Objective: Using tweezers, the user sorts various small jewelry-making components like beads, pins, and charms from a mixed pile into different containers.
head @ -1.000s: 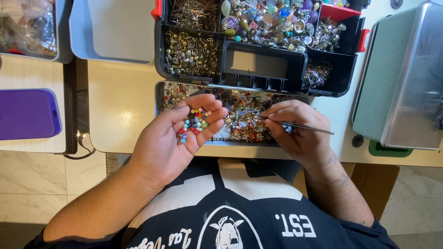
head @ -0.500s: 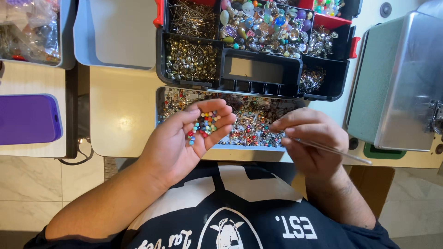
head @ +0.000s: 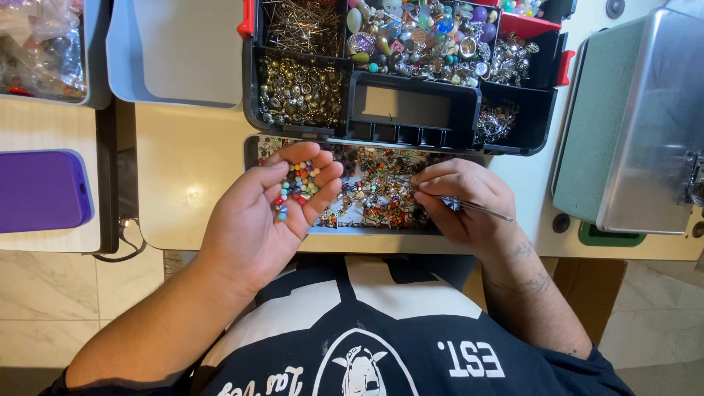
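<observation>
A pale counter (head: 191, 176) over tiled floor carried a black compartment organizer (head: 400, 110) and a shallow tray of mixed findings (head: 381, 198). The left hand (head: 268, 213) lay palm up and cupped, its grip spread, cradling small coloured beads (head: 299, 183). The right hand (head: 462, 198), just right of them, pinched thin metal tweezers (head: 477, 209), long axis running left-right over the tray.

Setting: home craft / jewellery-making corner. Evidence: pale bench (head: 191, 183) over a tiled floor (head: 66, 301); black compartment organiser (head: 400, 110) sorted with metal findings, pins, mixed beads; shallow bead tray (head: 381, 194) in front; grey bins (head: 176, 51); metal case (head: 645, 125) at right
</observation>
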